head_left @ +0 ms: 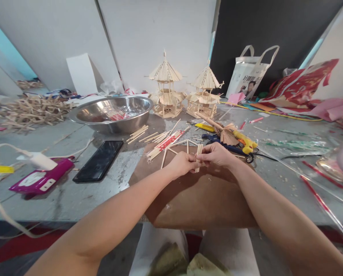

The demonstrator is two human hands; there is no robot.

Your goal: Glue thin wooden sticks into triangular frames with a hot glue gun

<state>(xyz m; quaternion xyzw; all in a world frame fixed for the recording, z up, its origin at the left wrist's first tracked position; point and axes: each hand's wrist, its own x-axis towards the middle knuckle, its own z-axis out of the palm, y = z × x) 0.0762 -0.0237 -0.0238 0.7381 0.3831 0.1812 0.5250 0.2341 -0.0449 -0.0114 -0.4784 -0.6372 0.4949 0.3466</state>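
Between my left hand (183, 165) and my right hand (213, 154) a small upright bundle of wooden sticks (199, 150) is pinched by the fingertips. Both hands are closed on it, above a brown board (188, 207). Behind them, a few sticks joined at angles (188, 145) form part of a frame on the board. To the left of that lies a pack of sticks with a red and white wrapper (169, 141). Loose sticks (137, 134) are spread farther left. A yellow and blue glue gun (244, 141) rests just beyond my right hand.
Two stick-built pagoda models (166, 96) stand at the back. A steel basin (111, 111), a black phone (99, 161) and a purple power strip (42, 176) occupy the left. A yellow cutter knife (204, 127), a white bag (246, 74) and plastic wrappers (298, 144) lie rightward.
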